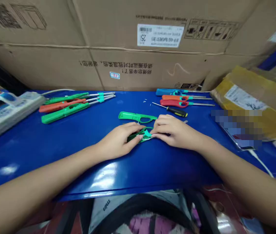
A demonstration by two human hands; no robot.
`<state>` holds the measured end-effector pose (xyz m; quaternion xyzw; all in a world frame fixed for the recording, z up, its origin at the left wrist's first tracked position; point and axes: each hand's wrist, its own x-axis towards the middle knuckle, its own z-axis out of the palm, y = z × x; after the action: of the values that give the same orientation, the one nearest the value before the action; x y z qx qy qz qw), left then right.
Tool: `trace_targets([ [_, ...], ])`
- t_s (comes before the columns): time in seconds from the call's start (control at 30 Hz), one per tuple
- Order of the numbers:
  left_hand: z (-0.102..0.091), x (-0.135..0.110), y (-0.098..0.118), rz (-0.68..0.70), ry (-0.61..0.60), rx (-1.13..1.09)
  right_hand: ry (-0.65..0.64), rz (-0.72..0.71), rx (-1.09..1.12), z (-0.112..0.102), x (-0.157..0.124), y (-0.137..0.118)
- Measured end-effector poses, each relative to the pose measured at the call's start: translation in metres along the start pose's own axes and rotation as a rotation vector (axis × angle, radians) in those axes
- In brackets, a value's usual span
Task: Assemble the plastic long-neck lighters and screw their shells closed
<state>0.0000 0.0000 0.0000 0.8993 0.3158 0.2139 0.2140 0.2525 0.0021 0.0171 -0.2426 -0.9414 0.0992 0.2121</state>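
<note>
My left hand [122,139] is closed round the green lighter casing [141,130], which lies low over the blue table and is partly hidden by my fingers. A teal trigger [148,133] shows at the casing's loop, with a thin white wire beside it. My right hand [172,130] pinches at the trigger's right edge, thumb and fingers pressed together. Just behind my hands lies a separate green casing half [130,116] with an oval opening, its right end close to my right fingers. A screwdriver [177,111] with a black and yellow handle rests behind my right hand.
Long-nosed lighters, green [64,113] and orange [61,105], lie at left near a white power strip [3,113]. Blue, orange and red lighters [170,103] lie at back right. A phone [237,133] and yellow-taped parcel [257,97] sit right. A cardboard box [118,58] stands behind.
</note>
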Motion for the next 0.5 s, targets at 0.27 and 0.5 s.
trace_targets([
  [0.27,-0.0005,-0.004,0.0028,0.002,0.007,0.007,0.002,0.014,0.06,0.0023,0.0018,0.0001],
  [0.5,0.0001,-0.0045,0.0018,0.008,0.012,0.018,0.005,-0.001,0.064,0.0014,0.0018,-0.0015],
])
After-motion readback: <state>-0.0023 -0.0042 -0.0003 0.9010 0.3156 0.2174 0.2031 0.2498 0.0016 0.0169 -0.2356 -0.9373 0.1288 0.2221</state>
